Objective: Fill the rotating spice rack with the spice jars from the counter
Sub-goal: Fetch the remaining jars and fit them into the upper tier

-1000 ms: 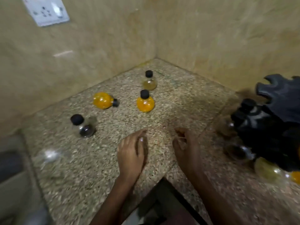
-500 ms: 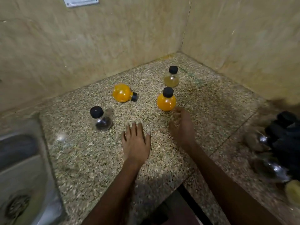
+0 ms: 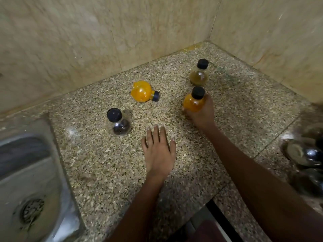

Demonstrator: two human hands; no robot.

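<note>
Round spice jars with black caps stand on a speckled granite counter (image 3: pixel 104 163). My right hand (image 3: pixel 201 114) is wrapped around an upright orange jar (image 3: pixel 193 102). Behind it stands an olive-brown jar (image 3: pixel 199 75). A second orange jar (image 3: pixel 142 91) lies on its side to the left. A clear jar with dark contents (image 3: pixel 118 124) sits further left. My left hand (image 3: pixel 159 151) rests flat on the counter, fingers apart, holding nothing. The spice rack (image 3: pixel 307 154) shows only as a blurred dark shape with jars at the right edge.
A steel sink (image 3: pixel 26 180) with a drain fills the lower left. Beige tiled walls (image 3: pixel 122 32) meet in a corner behind the jars. The counter's front edge runs below my arms.
My right hand has reached forward and closed around the upright orange jar. My left hand moved slightly forward. The view has swung left, so the rack sits further out of frame.
</note>
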